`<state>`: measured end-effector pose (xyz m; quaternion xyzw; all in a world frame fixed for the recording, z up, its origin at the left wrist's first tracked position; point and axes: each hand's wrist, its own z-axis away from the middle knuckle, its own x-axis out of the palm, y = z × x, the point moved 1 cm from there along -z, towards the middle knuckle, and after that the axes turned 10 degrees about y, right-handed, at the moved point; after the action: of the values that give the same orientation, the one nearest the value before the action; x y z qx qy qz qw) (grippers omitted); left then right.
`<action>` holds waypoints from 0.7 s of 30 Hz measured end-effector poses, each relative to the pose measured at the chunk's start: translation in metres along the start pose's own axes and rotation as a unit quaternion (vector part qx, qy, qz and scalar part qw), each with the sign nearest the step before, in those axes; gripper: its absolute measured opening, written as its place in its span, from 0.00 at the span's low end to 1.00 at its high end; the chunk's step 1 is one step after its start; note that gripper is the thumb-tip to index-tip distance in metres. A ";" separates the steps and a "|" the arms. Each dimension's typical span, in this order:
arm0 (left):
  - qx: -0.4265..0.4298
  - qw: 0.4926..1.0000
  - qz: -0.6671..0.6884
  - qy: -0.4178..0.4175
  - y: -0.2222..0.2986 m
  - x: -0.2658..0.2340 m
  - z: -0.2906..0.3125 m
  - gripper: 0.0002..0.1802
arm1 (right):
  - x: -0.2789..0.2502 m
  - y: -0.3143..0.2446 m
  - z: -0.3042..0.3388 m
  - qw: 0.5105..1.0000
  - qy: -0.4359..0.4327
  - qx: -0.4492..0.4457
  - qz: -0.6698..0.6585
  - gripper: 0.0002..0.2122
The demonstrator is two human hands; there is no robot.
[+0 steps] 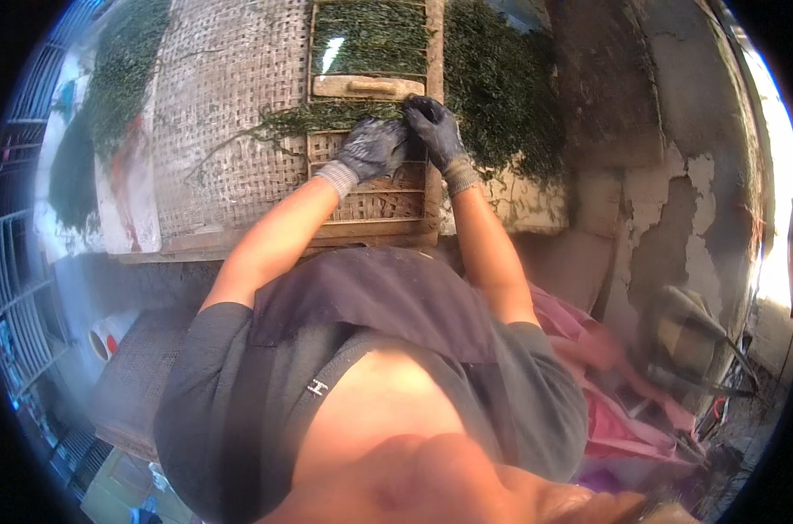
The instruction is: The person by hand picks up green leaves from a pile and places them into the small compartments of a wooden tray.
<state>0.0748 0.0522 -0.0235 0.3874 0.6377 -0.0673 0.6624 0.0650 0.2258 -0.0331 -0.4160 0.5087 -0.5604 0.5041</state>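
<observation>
My left hand [375,148], in a grey work glove, is closed at the near edge of a bundle of thin green plant strands [327,117]. Beside it my right hand [437,133], gloved the same way, has its fingers curled in around the right end of that bundle. The bundle lies across a slatted wooden frame [433,52], its loose ends trailing left. Just beyond the bundle a pale wooden block with a raised grip [368,86] rests across the frame. More green strands [370,35] fill the frame's far part. Both sets of fingertips are partly hidden.
A woven bamboo mat [231,96] spreads left of the frame. Green strands are heaped at the right [506,96] and far left [126,70]. A peeling wall [676,201] stands on the right, with pink cloth [606,384] below it. Metal bars [21,262] line the left.
</observation>
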 end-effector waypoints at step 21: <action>-0.191 0.938 0.102 0.272 -0.049 -0.077 0.197 0.25 | 0.000 -0.073 -0.026 0.706 -0.389 -0.091 0.585 0.14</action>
<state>0.1886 -0.1309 0.0023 0.3202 0.7517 0.2313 0.5282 0.0296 0.2275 0.0354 -0.2599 0.4570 0.1072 0.8438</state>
